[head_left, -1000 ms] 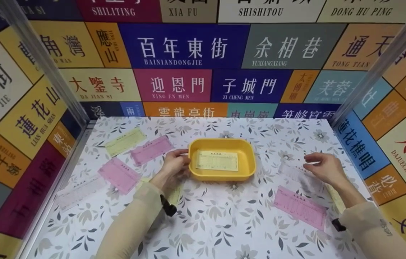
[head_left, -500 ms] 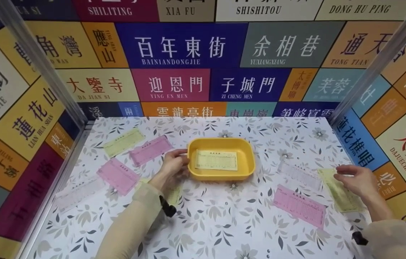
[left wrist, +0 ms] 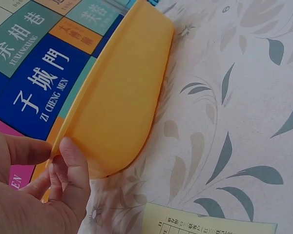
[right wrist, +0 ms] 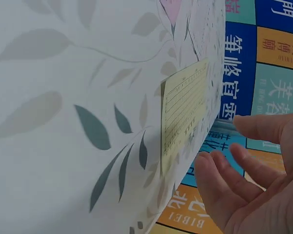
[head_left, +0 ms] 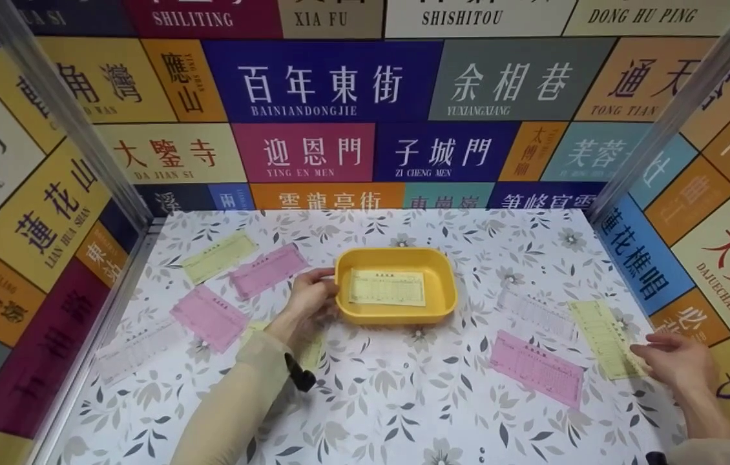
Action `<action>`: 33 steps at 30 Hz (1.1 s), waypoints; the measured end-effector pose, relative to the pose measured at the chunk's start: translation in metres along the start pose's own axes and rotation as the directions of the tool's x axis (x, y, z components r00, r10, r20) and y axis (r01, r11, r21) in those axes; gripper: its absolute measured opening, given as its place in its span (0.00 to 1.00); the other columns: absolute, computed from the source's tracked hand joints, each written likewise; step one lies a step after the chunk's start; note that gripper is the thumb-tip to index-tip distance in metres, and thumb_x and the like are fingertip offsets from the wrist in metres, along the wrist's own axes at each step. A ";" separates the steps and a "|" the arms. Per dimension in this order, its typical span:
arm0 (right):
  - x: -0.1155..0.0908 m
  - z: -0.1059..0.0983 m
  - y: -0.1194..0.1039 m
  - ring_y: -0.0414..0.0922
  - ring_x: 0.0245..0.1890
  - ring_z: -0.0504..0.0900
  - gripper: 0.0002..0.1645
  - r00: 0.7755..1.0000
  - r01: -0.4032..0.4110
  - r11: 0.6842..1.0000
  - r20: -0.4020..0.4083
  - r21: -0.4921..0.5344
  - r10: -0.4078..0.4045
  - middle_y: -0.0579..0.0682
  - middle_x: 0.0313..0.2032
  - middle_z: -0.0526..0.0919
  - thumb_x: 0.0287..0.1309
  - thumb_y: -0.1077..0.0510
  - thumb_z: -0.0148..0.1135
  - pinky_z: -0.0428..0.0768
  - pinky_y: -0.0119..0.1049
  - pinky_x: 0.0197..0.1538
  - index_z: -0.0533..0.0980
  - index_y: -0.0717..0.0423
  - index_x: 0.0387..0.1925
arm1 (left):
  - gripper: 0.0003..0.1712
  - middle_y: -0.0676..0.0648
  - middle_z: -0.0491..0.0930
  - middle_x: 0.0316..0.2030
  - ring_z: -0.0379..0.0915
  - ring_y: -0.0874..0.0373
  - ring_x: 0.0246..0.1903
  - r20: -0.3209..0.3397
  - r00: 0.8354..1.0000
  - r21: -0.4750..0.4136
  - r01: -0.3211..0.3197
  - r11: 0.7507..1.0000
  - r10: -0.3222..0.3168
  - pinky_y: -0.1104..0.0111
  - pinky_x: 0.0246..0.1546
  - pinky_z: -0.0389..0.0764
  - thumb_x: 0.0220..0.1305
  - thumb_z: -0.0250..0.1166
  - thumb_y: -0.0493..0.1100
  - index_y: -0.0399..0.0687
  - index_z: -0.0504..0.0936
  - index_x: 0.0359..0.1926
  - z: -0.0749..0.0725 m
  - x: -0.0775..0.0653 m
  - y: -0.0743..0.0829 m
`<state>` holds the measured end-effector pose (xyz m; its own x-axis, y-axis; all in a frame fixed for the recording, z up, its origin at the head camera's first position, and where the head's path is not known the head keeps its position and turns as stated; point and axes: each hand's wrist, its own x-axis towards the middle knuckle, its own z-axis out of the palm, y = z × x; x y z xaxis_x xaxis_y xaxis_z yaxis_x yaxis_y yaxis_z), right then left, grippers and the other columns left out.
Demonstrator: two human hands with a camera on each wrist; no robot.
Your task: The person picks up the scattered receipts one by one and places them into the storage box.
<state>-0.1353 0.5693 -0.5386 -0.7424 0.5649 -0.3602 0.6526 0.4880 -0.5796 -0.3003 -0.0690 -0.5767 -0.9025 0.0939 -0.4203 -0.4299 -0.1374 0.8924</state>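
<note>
A yellow plastic tub (head_left: 397,318) stands mid-table with one yellow paper slip (head_left: 387,288) lying flat inside it. My left hand (head_left: 310,300) pinches the tub's left rim between thumb and fingers; the left wrist view shows the tub's side wall (left wrist: 122,97) close up. At the right, my right hand (head_left: 685,365) hovers by the lower right end of another yellow slip (head_left: 601,339), thumb and fingers spread apart and holding nothing. That same slip (right wrist: 183,109) lies on the cloth just beyond the fingertips in the right wrist view.
Beside the right-hand yellow slip lie a white slip (head_left: 539,313) and a pink slip (head_left: 538,368). On the left are pink slips (head_left: 268,270), a yellow slip (head_left: 219,256) and a white slip (head_left: 139,349). Another yellow slip (head_left: 311,349) is partly under my left arm. Sign-printed walls (head_left: 320,81) enclose the table.
My right hand has moved right and toward me, from above the white slip to the near end of the yellow slip, uncovering that slip. My left hand and the tub stay put.
</note>
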 end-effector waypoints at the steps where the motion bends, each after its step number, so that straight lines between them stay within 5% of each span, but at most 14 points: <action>1: -0.001 0.001 0.001 0.42 0.41 0.85 0.43 1.000 -0.021 1.000 -0.009 -0.021 0.021 0.51 0.51 0.89 0.68 0.42 0.77 0.85 0.36 0.38 0.76 0.62 0.73 | 0.37 0.33 0.89 0.59 0.77 0.59 0.23 0.001 1.000 -0.002 0.006 1.000 -0.006 0.67 0.26 0.81 0.64 0.62 0.27 0.39 0.77 0.76 0.000 0.000 0.000; 3: 0.000 0.003 0.005 0.51 0.46 0.83 0.45 0.998 -0.058 0.996 -0.010 -0.066 0.057 0.68 0.63 0.83 0.67 0.40 0.77 0.81 0.39 0.40 0.74 0.63 0.73 | 0.38 0.31 0.87 0.63 0.77 0.59 0.24 0.008 1.000 -0.011 0.023 1.000 -0.023 0.67 0.27 0.80 0.65 0.62 0.27 0.41 0.77 0.77 0.000 -0.002 0.001; 5: 0.001 0.006 0.008 0.57 0.52 0.79 0.47 0.998 -0.070 0.992 -0.009 -0.109 0.070 0.73 0.67 0.78 0.66 0.38 0.78 0.77 0.43 0.44 0.74 0.64 0.72 | 0.38 0.30 0.86 0.65 0.77 0.59 0.24 0.013 0.999 -0.022 0.037 0.999 -0.037 0.67 0.28 0.79 0.66 0.62 0.27 0.42 0.76 0.78 -0.001 -0.002 0.002; 13: 0.002 0.019 0.018 0.61 0.51 0.75 0.50 0.993 -0.102 0.967 0.029 -0.231 0.112 0.66 0.50 0.79 0.57 0.36 0.83 0.72 0.52 0.50 0.71 0.66 0.64 | 0.39 0.31 0.86 0.66 0.77 0.59 0.26 0.018 0.999 -0.008 0.046 0.999 -0.046 0.67 0.30 0.80 0.66 0.63 0.28 0.43 0.75 0.78 -0.001 -0.002 0.004; 17: 0.004 0.020 0.016 0.63 0.53 0.75 0.50 0.994 -0.085 0.964 0.048 -0.252 0.100 0.70 0.55 0.78 0.58 0.38 0.83 0.74 0.54 0.53 0.72 0.67 0.66 | 0.39 0.32 0.85 0.67 0.78 0.58 0.27 0.013 0.999 0.000 0.045 0.999 -0.045 0.66 0.31 0.80 0.66 0.63 0.27 0.43 0.75 0.78 -0.001 -0.002 0.003; 22: 0.010 0.019 0.017 0.62 0.55 0.76 0.45 0.994 -0.034 0.969 0.096 -0.246 0.060 0.74 0.64 0.77 0.64 0.43 0.80 0.73 0.51 0.53 0.75 0.66 0.71 | 0.38 0.33 0.85 0.66 0.79 0.58 0.29 -0.005 0.999 0.030 0.044 0.999 -0.044 0.65 0.34 0.81 0.67 0.63 0.29 0.44 0.76 0.78 0.001 -0.002 0.002; 26: 0.016 0.019 0.019 0.65 0.57 0.78 0.43 0.991 0.079 0.959 0.124 -0.272 -0.046 0.78 0.73 0.73 0.69 0.47 0.75 0.73 0.46 0.49 0.74 0.64 0.76 | 0.38 0.34 0.85 0.68 0.78 0.58 0.29 0.017 0.998 -0.001 0.060 0.998 -0.060 0.65 0.33 0.80 0.67 0.63 0.28 0.45 0.75 0.79 0.004 -0.002 0.001; 33: 0.025 0.021 0.024 0.62 0.46 0.81 0.40 0.964 0.248 0.936 0.165 -0.251 -0.211 0.86 0.78 0.59 0.70 0.56 0.65 0.76 0.40 0.29 0.70 0.63 0.80 | 0.37 0.35 0.85 0.67 0.77 0.57 0.31 0.014 0.996 -0.027 0.091 0.995 -0.091 0.66 0.32 0.77 0.67 0.63 0.28 0.48 0.76 0.77 0.007 -0.002 0.002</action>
<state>-0.1411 0.5814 -0.5767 -0.8778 0.3320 -0.3453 0.4650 0.7636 -0.4480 -0.2987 -0.0622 -0.5728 -0.8592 0.1198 -0.4974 -0.5110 -0.1551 0.8455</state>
